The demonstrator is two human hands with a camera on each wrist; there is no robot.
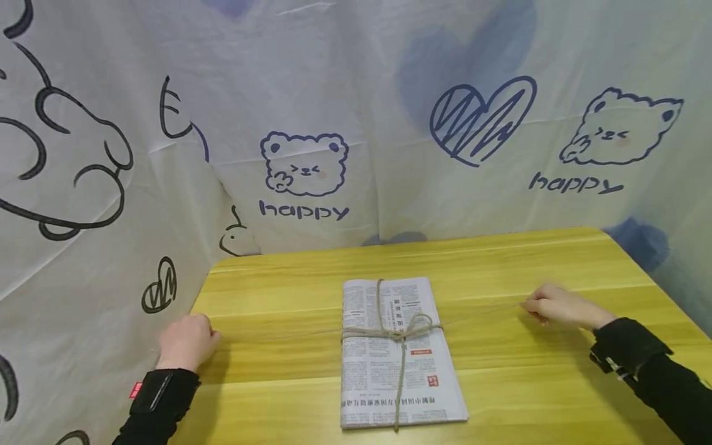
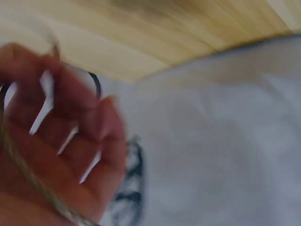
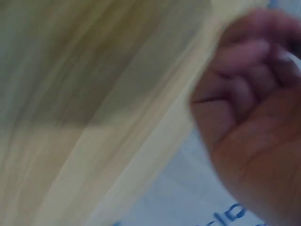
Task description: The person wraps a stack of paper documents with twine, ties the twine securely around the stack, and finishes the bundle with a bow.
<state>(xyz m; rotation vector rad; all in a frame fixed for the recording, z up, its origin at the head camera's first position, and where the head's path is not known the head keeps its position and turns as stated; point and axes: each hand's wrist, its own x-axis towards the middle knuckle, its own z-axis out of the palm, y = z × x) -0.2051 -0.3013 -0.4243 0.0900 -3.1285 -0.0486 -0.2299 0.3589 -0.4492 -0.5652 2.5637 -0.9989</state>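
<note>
A folded stack of newspapers (image 1: 369, 377) lies on the yellow wood-grain table, with brown twine (image 1: 399, 335) crossed over it and a loop by the crossing. From the stack a thin strand stretches out to each side. My left hand (image 1: 188, 343), out at the table's left edge, grips the left strand; in the left wrist view more twine (image 2: 40, 186) runs across the palm. On the right, my right hand (image 1: 567, 307) pinches the other strand above the table. Curled fingers (image 3: 242, 89) show in the right wrist view, blurred, with their tips partly cut off.
The table (image 1: 278, 395) ends close beside my left hand. A pale cloth (image 1: 389, 179) printed with bears and hearts hangs behind the table and along both sides. Black cuffs (image 1: 631, 346) cover both wrists.
</note>
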